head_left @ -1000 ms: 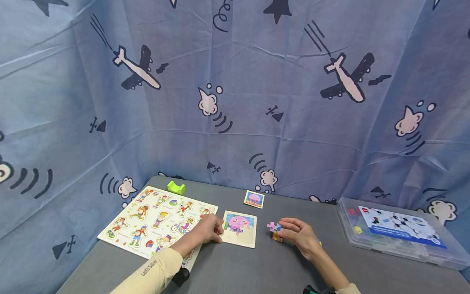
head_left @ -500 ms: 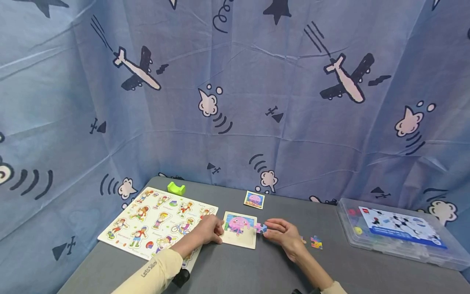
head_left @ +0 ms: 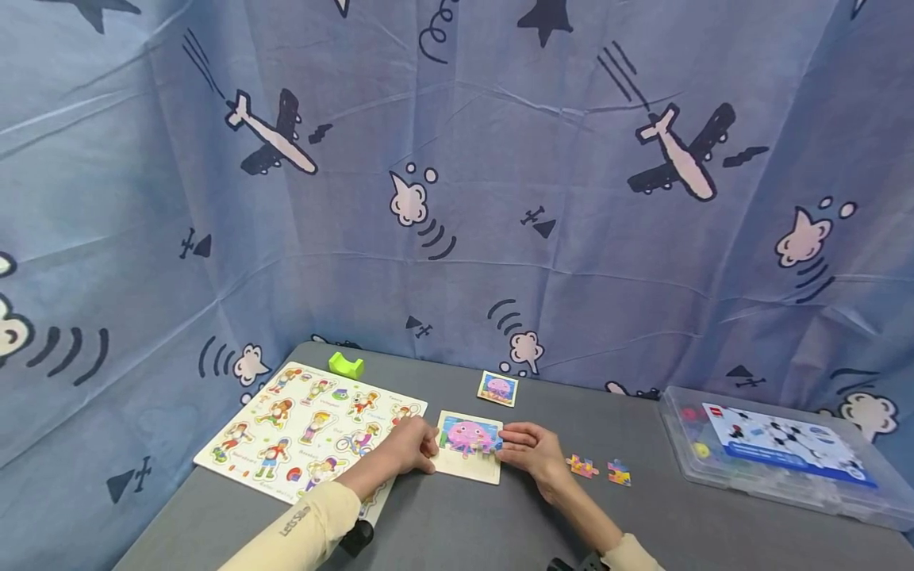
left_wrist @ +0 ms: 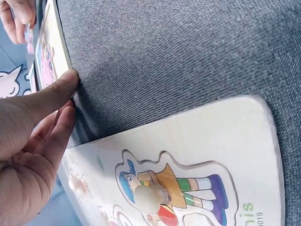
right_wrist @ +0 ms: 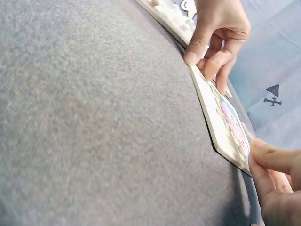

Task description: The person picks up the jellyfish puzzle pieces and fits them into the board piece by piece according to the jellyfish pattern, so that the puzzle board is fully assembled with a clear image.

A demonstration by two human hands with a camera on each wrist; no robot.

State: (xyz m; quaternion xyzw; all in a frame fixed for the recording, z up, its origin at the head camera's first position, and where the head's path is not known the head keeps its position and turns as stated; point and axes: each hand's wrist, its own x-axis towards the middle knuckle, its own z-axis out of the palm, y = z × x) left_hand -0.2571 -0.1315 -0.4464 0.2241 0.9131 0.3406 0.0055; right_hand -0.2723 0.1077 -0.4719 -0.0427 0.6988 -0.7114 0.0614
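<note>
A small square wooden puzzle board [head_left: 467, 469] lies on the grey table, a pink octopus picture partly filled in on it. My left hand [head_left: 412, 446] pinches its left edge between thumb and fingers, as the left wrist view shows with the hand [left_wrist: 35, 127] at the board's rim. At the right edge, my right hand [head_left: 531, 454] pinches a jigsaw piece [left_wrist: 29, 40], tilted just above the board. Fingers hide much of that piece in the head view. Two loose jigsaw pieces, one pink and orange [head_left: 582, 465] and one blue and yellow [head_left: 619, 473], lie right of the right hand.
A large knob puzzle board [head_left: 307, 428] with sports figures lies to the left, partly under the left forearm. A green block [head_left: 346, 365] sits behind it. A small octopus picture card [head_left: 497, 388] lies behind the puzzle board. A clear plastic case [head_left: 778, 452] stands at right.
My right hand has moved left with the jigsaw piece to the board's right edge, uncovering two loose pieces. The left hand has stayed on the board's left edge.
</note>
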